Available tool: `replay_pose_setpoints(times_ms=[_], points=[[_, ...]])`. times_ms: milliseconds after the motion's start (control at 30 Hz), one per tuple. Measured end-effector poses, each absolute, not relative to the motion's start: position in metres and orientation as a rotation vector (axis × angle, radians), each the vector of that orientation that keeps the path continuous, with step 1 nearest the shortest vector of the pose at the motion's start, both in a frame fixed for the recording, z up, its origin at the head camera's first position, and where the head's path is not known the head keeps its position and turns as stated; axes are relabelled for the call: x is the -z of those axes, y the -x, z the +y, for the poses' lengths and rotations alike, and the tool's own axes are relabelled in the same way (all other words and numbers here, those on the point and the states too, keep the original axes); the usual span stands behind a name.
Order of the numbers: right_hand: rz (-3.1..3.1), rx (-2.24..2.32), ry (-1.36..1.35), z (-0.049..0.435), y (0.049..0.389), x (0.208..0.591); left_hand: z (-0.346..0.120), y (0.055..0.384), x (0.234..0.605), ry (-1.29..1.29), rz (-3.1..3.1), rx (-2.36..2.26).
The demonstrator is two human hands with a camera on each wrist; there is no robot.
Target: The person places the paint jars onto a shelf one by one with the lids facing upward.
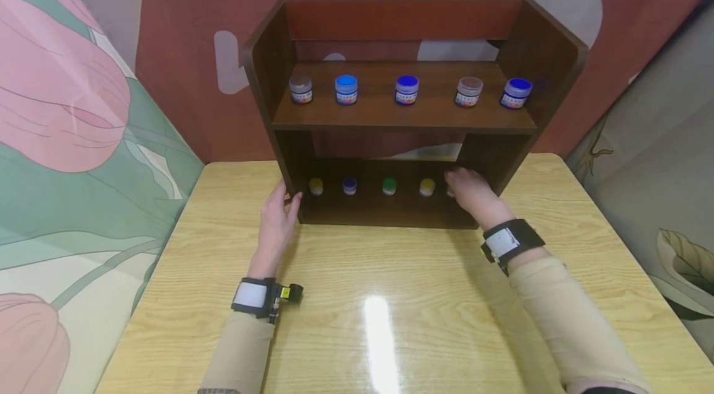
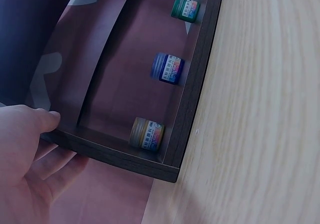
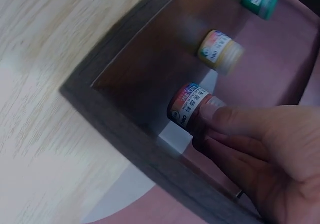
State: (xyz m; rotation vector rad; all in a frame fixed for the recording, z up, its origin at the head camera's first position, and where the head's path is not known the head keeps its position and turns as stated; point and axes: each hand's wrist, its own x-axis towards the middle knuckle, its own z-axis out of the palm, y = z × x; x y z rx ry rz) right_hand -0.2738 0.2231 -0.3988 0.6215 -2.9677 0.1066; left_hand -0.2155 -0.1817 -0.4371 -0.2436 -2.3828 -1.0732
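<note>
A dark brown two-tier wooden shelf (image 1: pixel 401 127) stands on the table. My left hand (image 1: pixel 277 220) holds its left side panel, the thumb on the front edge and the fingers on the outer side, as the left wrist view shows. On the lower tier, at the right end, my right hand (image 3: pixel 280 154) pinches the lid of a dark red paint jar (image 3: pixel 187 107) between thumb and fingers. In the head view that jar is mostly hidden by the hand. Left of it along the same tier are a yellow jar (image 1: pixel 427 188), a green jar (image 1: pixel 389 186), a blue jar (image 1: pixel 349 186) and another yellow jar (image 1: pixel 316 186).
Along the upper tier stand several paint jars: a clear-lidded one (image 1: pixel 301 90), a light blue one (image 1: pixel 346 90), a dark blue one (image 1: pixel 406 90), another clear-lidded one (image 1: pixel 468 91) and a dark blue one (image 1: pixel 515 93). Patterned cloth (image 1: pixel 184 72) hangs behind the wooden table (image 1: pixel 334 295).
</note>
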Motion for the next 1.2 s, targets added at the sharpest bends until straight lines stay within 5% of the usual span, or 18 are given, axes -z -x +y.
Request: replay_pose_setpoints(times_ms=[1200], points=[[-2.94,0.15,-0.658,0.2234,0.2828,0.4071,-0.1817,0.2169,0.4379,0.235,-2.385,1.069]])
